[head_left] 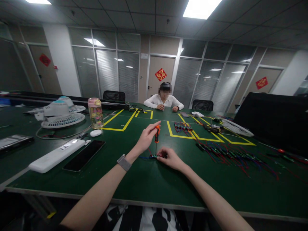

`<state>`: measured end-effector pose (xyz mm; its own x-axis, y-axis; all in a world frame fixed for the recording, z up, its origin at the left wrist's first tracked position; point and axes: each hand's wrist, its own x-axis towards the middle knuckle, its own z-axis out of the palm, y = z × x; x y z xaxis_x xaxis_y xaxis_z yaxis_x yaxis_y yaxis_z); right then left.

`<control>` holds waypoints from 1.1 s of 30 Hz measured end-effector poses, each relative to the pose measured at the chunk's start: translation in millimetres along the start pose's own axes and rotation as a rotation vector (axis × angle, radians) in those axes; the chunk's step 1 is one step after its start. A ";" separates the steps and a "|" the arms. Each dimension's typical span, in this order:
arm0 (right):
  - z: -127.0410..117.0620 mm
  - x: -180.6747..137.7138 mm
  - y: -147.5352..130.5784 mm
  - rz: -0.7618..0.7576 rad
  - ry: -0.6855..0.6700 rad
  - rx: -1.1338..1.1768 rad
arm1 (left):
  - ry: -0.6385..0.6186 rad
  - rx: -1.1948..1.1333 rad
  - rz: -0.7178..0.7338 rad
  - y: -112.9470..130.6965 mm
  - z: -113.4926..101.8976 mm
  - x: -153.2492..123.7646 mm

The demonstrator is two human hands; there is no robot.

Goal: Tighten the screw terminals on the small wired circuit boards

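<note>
Two hands meet at the near middle of the green table (149, 183). Far left lie a white power strip (56, 155) and a dark phone (84, 155), with two small fans (61, 115) behind them. The only container is a clear bottle (95, 113) with its pink lid on. It holds a pale liquid with bits in it that I cannot identify.

The left hand (146, 138) pinches the orange handle of a small screwdriver (157, 134), which stands upright with its tip down on a little wired part (152, 157). The right hand (169, 157) closes its fingertips on that part and presses it to the table.

By my reading, a screw on the part is being turned. That calls for a vertical blade and a firm hold underneath.

To the right, many more wired parts (231, 155) lie spread out. A person (163, 101) sits across the table.
</note>
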<state>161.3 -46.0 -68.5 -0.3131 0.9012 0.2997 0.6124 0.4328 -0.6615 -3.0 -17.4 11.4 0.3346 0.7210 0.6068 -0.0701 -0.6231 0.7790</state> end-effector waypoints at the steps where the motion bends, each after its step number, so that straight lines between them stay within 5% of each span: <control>1: 0.0 0.1 -0.1 0.001 -0.001 -0.003 | -0.006 -0.034 -0.009 -0.7 0.0 0.2; 18: -1.0 -0.3 -5.8 0.014 0.005 -0.010 | 0.097 0.077 0.044 -2.0 -0.9 -0.9; 33: -1.1 -0.5 -6.7 0.041 0.007 -0.014 | 0.006 -0.018 -0.014 -3.3 0.6 0.3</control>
<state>158.1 -49.3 -63.5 -0.2829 0.9182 0.2774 0.6344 0.3960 -0.6639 -2.1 -15.4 8.9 0.3302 0.7313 0.5968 -0.0825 -0.6074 0.7901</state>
